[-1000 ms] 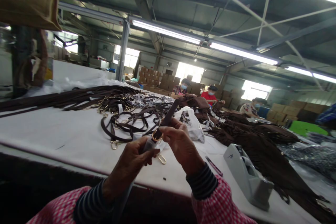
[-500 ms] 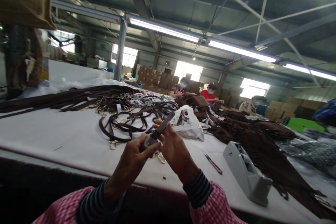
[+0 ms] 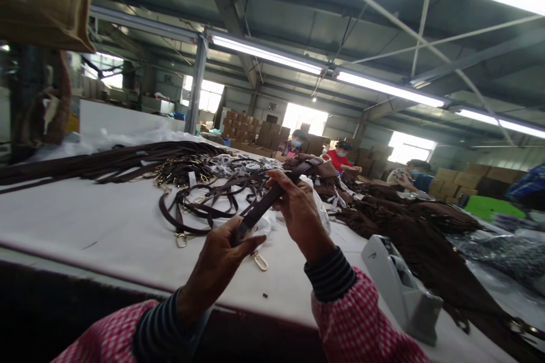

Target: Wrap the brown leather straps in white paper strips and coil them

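Observation:
A dark brown strap (image 3: 260, 207) runs up and to the right between my two hands above the table. My left hand (image 3: 215, 258) is closed around its lower end, the thumb lying along it. Higher up, my right hand (image 3: 296, 210) grips the same strap between thumb and fingers. Past the right fingers its far end shows a metal ring (image 3: 326, 157). A gold-coloured clip (image 3: 260, 261) hangs or lies just below my left thumb; which of the two I cannot tell. Behind the hands lie looped brown straps (image 3: 204, 204) with metal clips.
On the white table (image 3: 106, 238), long brown straps (image 3: 106, 161) lie at the left and brown fabric pieces (image 3: 409, 232) at the right. A white tape dispenser (image 3: 400, 289) stands near my right sleeve. Several masked people (image 3: 340, 159) work at the far side.
My right hand has moved up and right along the strap, and its fingers now close on it. More of the strap is stretched out between the hands. The pink-handled snips are now hidden.

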{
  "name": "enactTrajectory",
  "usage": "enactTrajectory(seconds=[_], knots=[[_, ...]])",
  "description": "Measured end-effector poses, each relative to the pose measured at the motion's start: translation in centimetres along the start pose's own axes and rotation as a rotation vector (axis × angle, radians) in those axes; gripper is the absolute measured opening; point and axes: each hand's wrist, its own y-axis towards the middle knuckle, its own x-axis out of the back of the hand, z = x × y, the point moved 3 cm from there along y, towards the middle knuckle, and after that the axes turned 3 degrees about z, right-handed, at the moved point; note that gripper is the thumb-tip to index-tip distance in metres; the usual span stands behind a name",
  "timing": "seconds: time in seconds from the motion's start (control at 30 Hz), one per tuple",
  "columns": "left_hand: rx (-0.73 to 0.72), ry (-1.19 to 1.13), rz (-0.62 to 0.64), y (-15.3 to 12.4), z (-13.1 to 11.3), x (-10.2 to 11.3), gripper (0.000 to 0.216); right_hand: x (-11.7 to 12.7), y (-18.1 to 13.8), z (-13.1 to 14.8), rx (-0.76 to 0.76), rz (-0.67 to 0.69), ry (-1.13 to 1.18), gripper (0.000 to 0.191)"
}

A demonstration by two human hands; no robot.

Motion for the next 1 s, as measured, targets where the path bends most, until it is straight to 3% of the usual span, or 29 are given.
enactTrajectory(seconds=[0.3, 0.5, 0.57, 0.67, 0.77, 0.9, 1.0], knots=[[0.002, -0.062, 0.03, 0.4, -1.7, -0.2, 0.041, 0.1, -0.3, 1.1, 0.154, 0.038, -0.228, 0.028], [0.035, -0.077, 0.086, 0.8, -2.2, -0.9, 0.037, -0.5, -1.4, 0.2, 0.087, 0.17, -0.276, 0.03], [0.026, -0.111, 0.158, 0.8, -2.6, -0.9, 0.035, -0.3, -1.5, 0.2, 0.078, 0.174, -0.268, 0.03], [0.011, -0.265, 0.318, 0.6, -2.7, -0.4, 0.055, 0.3, -1.1, 0.7, 0.09, 0.157, -0.223, 0.031], [0.097, -0.359, 0.496, 0.4, -1.1, 0.3, 0.062, 0.8, -0.6, 1.7, 0.097, 0.198, -0.181, 0.033], [0.325, -0.353, 0.761, -0.4, 2.2, 0.0, 0.049, 1.1, -0.4, 2.7, 0.11, 0.33, -0.193, 0.031], [0.331, -0.349, 0.821, -1.1, 3.1, -0.4, 0.024, 1.2, -0.7, 3.2, 0.125, 0.433, -0.244, 0.028]])
